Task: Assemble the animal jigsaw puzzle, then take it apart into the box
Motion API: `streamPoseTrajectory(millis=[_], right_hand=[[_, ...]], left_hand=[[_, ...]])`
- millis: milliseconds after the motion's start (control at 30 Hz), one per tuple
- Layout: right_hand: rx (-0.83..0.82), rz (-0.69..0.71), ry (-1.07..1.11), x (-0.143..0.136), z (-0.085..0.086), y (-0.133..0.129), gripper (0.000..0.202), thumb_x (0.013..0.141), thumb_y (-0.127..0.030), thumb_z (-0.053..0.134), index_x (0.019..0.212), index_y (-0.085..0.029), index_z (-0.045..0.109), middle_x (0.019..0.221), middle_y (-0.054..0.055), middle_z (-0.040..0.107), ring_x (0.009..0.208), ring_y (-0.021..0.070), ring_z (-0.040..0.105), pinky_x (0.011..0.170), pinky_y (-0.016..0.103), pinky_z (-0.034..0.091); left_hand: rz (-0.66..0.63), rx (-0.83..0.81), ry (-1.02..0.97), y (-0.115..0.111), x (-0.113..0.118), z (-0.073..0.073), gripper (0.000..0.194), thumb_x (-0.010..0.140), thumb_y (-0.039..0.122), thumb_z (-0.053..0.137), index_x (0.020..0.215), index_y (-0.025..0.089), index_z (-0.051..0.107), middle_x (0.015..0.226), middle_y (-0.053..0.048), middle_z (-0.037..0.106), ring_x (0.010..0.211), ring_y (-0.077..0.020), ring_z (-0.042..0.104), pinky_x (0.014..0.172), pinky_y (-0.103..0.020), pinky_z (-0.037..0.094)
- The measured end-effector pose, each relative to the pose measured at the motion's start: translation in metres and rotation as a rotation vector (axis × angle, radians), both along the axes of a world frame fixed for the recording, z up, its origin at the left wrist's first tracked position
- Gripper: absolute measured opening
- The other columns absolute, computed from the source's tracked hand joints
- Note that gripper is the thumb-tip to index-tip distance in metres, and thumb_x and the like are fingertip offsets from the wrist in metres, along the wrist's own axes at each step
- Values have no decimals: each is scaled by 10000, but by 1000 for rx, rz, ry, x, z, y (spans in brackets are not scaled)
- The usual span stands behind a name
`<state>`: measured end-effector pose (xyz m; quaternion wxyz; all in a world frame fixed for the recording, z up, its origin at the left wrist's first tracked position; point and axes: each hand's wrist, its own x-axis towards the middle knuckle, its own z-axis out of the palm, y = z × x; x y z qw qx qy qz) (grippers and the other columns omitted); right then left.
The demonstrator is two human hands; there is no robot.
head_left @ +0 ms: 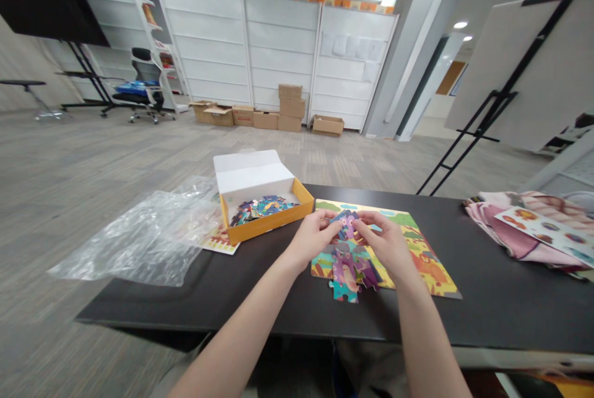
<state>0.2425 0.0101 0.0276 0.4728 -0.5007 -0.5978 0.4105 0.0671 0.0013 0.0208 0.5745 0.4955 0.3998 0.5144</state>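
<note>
Between my two hands is a purple and blue puzzle piece [348, 226], held by its sides over an illustrated board [424, 262]. My left hand [315, 234] has its fingers closed on the left side of the piece. On the right side, my right hand [383, 237] grips it with thumb and fingers. Several joined puzzle pieces [344, 274] lie just below, over the board's near left part and partly past its edge. An open yellow box [271, 223] with many loose pieces [262, 207] inside stands to the left of the board.
Clear plastic wrapping [143, 237] hangs over the left end of the black table [260, 299], partly covering a printed sheet [223, 243]. Pink cloth [496, 228] with a picture sheet [547, 234] on it lies at the right. Cardboard boxes [290, 107] stand on the floor beyond.
</note>
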Motion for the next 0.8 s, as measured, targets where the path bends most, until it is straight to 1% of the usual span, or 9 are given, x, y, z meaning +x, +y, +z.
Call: streamPoseTrajectory(millis=[100, 200, 267, 367, 433, 500, 567, 667, 800], right_hand=[[47, -5, -68, -2, -2, 1, 518, 718, -609, 781, 993, -181, 687, 756, 32, 670, 591, 176, 656, 509, 284, 535], [103, 28, -217, 5, -1, -1, 478, 792, -580, 717, 1069, -192, 678, 817, 49, 687, 642, 191, 673, 567, 308, 542], [103, 72, -412, 16, 1, -5, 449, 792, -509, 723, 1116, -202, 675, 884, 59, 698, 678, 196, 671, 631, 331, 543], [-9, 174, -723, 35, 3, -11, 428, 677, -393, 807, 1054, -213, 716, 971, 74, 710, 790, 231, 671, 732, 356, 525], [-94, 212, -817, 44, 3, -15, 447, 635, -363, 827, 1048, -224, 726, 1004, 74, 709, 864, 250, 666, 762, 349, 510], [-146, 215, -848, 46, 3, -17, 475, 610, -333, 836, 1055, -223, 713, 1008, 68, 706, 885, 248, 655, 751, 328, 493], [-184, 230, -876, 43, 5, -18, 423, 593, -297, 834, 982, -209, 692, 970, 62, 705, 855, 238, 643, 700, 304, 464], [-232, 272, -913, 38, 6, -18, 299, 608, -286, 809, 832, -205, 628, 843, 39, 687, 767, 214, 611, 607, 280, 397], [-194, 318, -837, 41, 4, -15, 214, 679, -290, 749, 809, -207, 601, 746, 4, 633, 702, 179, 564, 592, 271, 372]], left_hand=[[-18, 70, 56, 1, 1, -3, 300, 807, 371, 766, 979, 157, 647, 772, -28, 720, 665, -148, 686, 645, -254, 557], [70, 187, 189, 6, -7, -2, 238, 836, 331, 729, 979, 160, 649, 861, -59, 749, 746, -179, 717, 692, -273, 566], [203, 280, 362, 8, -22, 4, 164, 871, 294, 671, 977, 170, 653, 937, -70, 757, 815, -195, 725, 742, -287, 563], [480, 354, 802, 4, -54, 24, 179, 916, 284, 592, 1060, 204, 663, 1020, -75, 759, 911, -235, 720, 834, -338, 538], [662, 285, 1038, -2, -77, 40, 259, 925, 293, 572, 1162, 215, 641, 1025, -91, 759, 960, -272, 717, 854, -364, 526], [756, 182, 1211, -8, -98, 50, 358, 955, 325, 521, 1291, 217, 578, 1034, -106, 758, 956, -290, 719, 841, -379, 523], [743, 77, 1374, -11, -113, 53, 357, 979, 337, 459, 1291, 218, 586, 1007, -120, 760, 953, -313, 719, 842, -403, 517], [616, -18, 1559, -10, -125, 44, 352, 990, 310, 395, 1206, 209, 653, 964, -145, 761, 962, -351, 713, 861, -456, 505], [611, 56, 1652, -8, -124, 30, 368, 972, 274, 399, 1182, 163, 680, 1096, -180, 731, 1074, -389, 658, 905, -506, 485]])
